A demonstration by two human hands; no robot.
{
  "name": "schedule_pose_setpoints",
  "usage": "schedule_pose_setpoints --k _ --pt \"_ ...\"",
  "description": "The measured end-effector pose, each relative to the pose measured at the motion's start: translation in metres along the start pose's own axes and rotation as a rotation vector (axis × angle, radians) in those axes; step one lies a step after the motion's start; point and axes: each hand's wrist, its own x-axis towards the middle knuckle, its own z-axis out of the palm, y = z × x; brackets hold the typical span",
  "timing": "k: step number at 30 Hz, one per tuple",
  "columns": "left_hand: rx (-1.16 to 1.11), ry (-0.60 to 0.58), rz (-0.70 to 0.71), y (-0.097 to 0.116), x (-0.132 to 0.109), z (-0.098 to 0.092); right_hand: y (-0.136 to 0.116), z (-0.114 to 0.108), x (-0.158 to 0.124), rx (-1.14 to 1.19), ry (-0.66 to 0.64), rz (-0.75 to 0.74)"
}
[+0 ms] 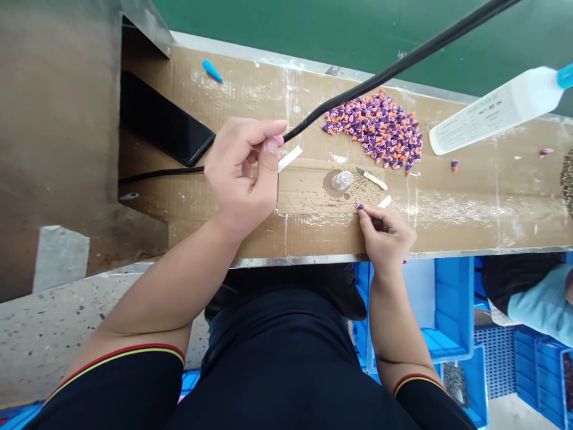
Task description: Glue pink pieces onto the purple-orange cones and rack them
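My left hand (pixel 244 173) is raised over the bench, its thumb and index finger pinching a small pink piece (pixel 279 140). A white strip (pixel 290 158) shows just beyond that thumb; whether it is held or lying there, I cannot tell. Low over the cardboard, my right hand (pixel 388 234) pinches a tiny purple piece (pixel 360 206) between thumb and fingertip. Another white strip (pixel 384 202) lies beside its fingers. Close by are a small clear cup (pixel 341 181) and a craft knife (pixel 372 178) with a pale handle. Behind them spreads a pile of small purple, orange and pink pieces (pixel 380 128).
A black cable (pixel 358 89) crosses above the bench. On the left are a black phone (pixel 165 119), a blue cone-shaped cap (pixel 212 70) and a metal box (pixel 62 119). A white bottle (pixel 496 110) leans at right. Blue crates (pixel 454 310) stand below; another person's sleeve (pixel 505 278) shows.
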Motion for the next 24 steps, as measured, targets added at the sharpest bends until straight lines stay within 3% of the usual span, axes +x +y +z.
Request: schedule_pose_setpoints --k 6,13,17,20,24 --pt "-0.038 0.012 0.002 0.004 0.001 0.001 0.001 0.001 0.000 -0.073 0.018 -0.126" --pt "-0.035 -0.015 -0.144 0.019 0.004 -0.002 0.000 -0.002 0.003 -0.138 -0.050 -0.176" --pt "-0.047 0.025 -0.084 0.011 0.001 0.000 0.003 -0.003 0.002 -0.215 -0.038 -0.265" --pt "-0.013 0.032 -0.121 0.003 -0.002 0.002 0.005 -0.005 -0.001 -0.230 -0.017 -0.322" --pt "-0.009 0.052 -0.103 -0.001 -0.002 0.005 0.005 -0.010 -0.007 -0.208 -0.018 -0.287"
